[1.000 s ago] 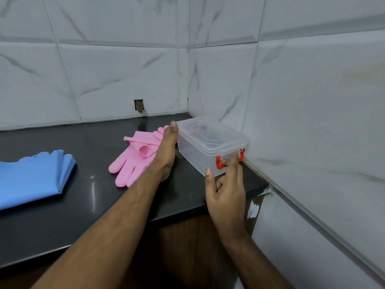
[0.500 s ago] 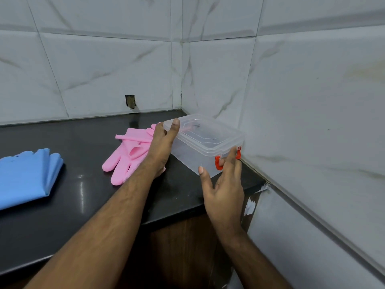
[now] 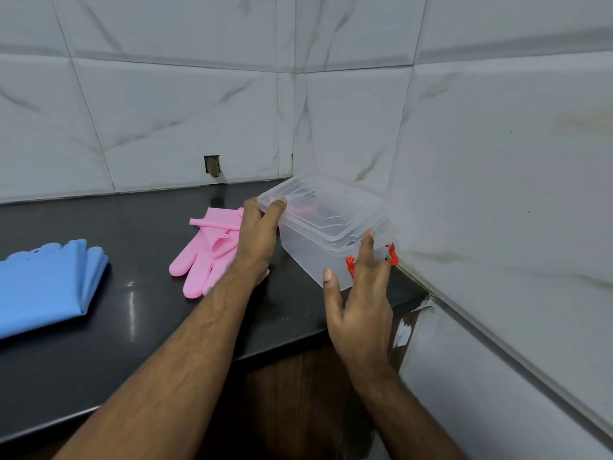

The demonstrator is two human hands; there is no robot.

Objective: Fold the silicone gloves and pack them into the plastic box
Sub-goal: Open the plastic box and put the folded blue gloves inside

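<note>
A clear plastic box [image 3: 306, 257] with a clear lid [image 3: 326, 210] and an orange latch [image 3: 392, 256] stands on the black counter in the corner. My left hand [image 3: 257, 242] grips the lid's far left corner, thumb on top. My right hand [image 3: 361, 303] is at the near end, fingers spread, fingertips against the lid's edge and the latch, thumb off the box. The lid looks slightly raised at that end. Pink silicone gloves [image 3: 202, 260] lie unfolded just left of the box, partly behind my left wrist. Blue gloves [image 3: 46, 283] lie folded at the far left.
The black counter [image 3: 132, 327] ends in a front edge just below my right hand, with wooden cabinet fronts [image 3: 298, 393] beneath. Tiled walls close in behind and on the right of the box. A small hole [image 3: 212, 166] is in the back wall.
My left thumb has closed over the lid's far corner. My right fingers have slid up from the orange latch to the lid's edge. The near end of the lid has lifted a little.
</note>
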